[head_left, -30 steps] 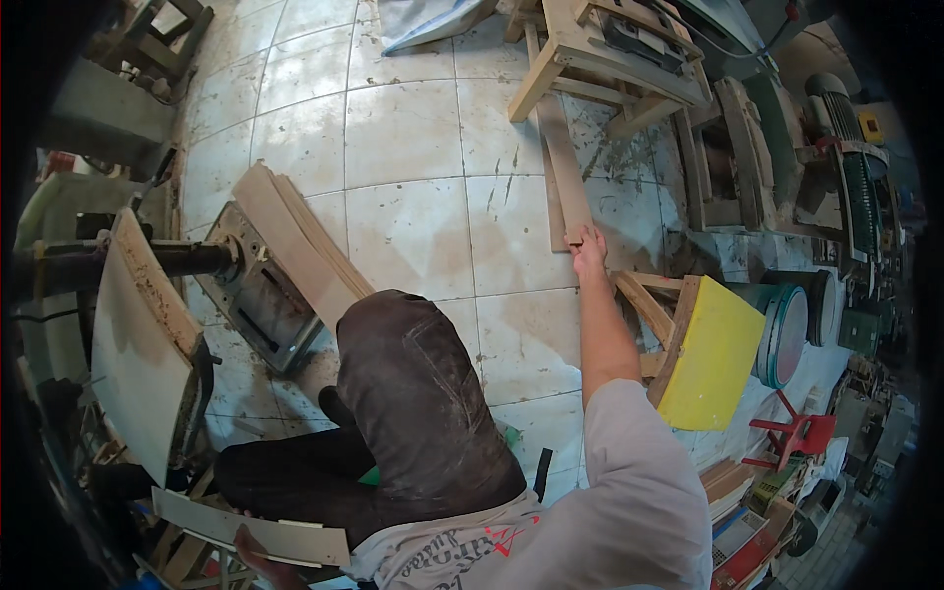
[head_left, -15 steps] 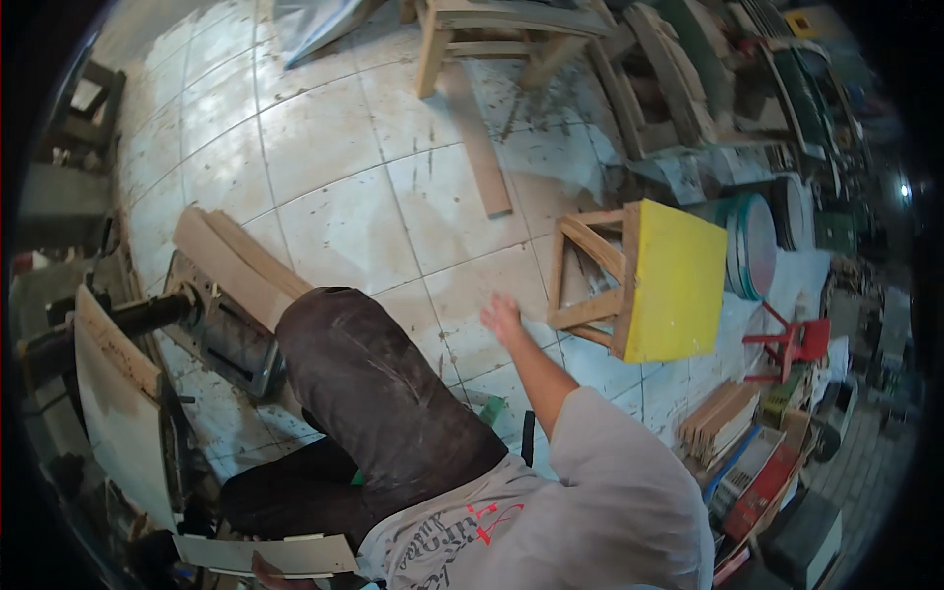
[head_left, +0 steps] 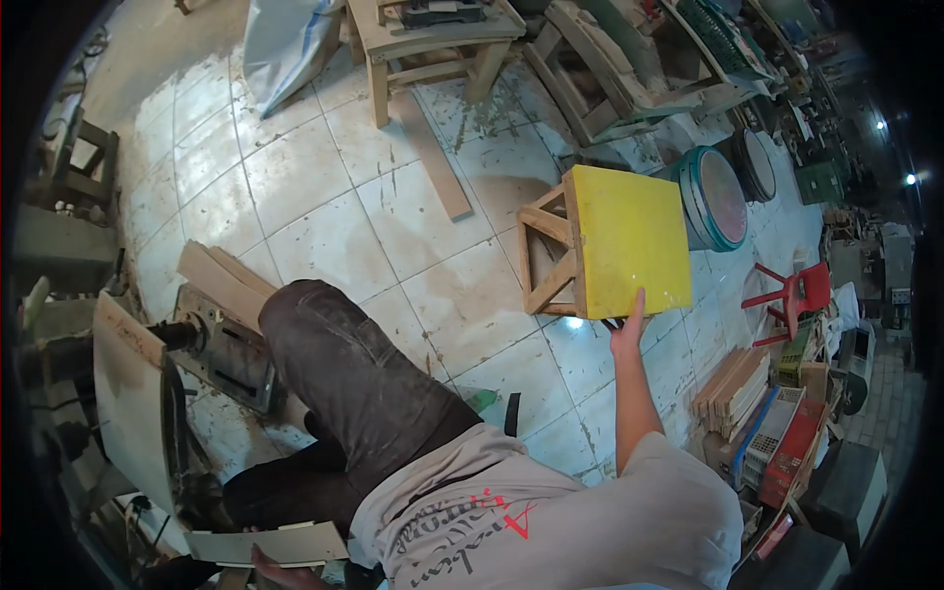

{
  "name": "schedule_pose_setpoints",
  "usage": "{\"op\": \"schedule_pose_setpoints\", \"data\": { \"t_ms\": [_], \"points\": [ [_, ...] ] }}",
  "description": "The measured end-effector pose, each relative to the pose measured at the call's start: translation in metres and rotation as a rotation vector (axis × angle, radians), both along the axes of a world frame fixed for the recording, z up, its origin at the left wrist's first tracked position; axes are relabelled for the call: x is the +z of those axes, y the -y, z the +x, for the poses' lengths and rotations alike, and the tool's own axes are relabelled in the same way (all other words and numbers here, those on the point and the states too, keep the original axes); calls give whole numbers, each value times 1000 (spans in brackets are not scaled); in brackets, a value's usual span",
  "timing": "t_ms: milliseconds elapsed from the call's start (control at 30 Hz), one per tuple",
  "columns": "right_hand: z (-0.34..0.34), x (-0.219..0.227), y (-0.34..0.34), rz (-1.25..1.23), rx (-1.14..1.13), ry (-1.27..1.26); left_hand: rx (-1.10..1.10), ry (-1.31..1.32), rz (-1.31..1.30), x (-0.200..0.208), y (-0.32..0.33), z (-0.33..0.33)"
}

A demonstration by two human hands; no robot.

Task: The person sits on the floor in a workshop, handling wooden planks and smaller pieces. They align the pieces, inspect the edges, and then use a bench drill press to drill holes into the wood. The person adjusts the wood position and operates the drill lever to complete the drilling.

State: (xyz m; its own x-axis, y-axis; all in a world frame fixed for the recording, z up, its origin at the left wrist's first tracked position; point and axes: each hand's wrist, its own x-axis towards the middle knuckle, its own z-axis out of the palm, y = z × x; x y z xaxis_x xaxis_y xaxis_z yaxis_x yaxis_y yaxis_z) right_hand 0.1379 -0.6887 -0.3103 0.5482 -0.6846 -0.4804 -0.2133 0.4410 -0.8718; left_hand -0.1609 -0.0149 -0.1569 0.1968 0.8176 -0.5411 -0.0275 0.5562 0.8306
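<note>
My right hand [head_left: 627, 336] grips the near edge of a stool with a yellow top [head_left: 634, 241] and a bare wooden frame. One digit lies on the yellow surface; the others are mostly hidden below the edge. At the lower left, my left hand [head_left: 277, 572] is closed round the lower edge of a pale, slightly curved strip of board [head_left: 270, 544], its fingers partly hidden. Beside my legs stands a machine with a dark round shaft [head_left: 182, 336] and a large pale curved panel [head_left: 131, 398].
Wooden pieces [head_left: 221, 280] rest by the machine's metal base [head_left: 231, 369]. A long plank [head_left: 433, 162] lies on the tiled floor near a wooden table [head_left: 433, 39]. Beyond the stool stand a lidded bucket [head_left: 723, 202], a red chair [head_left: 801, 295], stacked boards [head_left: 733, 393] and crates [head_left: 772, 433].
My right hand has gone from hanging open over the floor to gripping the stool's edge. The view has shifted, while my left hand stays on the strip of board.
</note>
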Motion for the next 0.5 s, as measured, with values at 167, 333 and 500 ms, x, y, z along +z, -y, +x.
{"op": "schedule_pose_setpoints", "data": {
  "t_ms": [167,333,500],
  "points": [
    [20,23,-25,-154,-12,24,1,-4,75,-12,-5,-6],
    [82,16,-13,-126,107,57,-18,60,112,-27,-12,-29],
    [160,11,-7,-138,233,140,-16,90,113,-30,-10,-33]
  ]
}}
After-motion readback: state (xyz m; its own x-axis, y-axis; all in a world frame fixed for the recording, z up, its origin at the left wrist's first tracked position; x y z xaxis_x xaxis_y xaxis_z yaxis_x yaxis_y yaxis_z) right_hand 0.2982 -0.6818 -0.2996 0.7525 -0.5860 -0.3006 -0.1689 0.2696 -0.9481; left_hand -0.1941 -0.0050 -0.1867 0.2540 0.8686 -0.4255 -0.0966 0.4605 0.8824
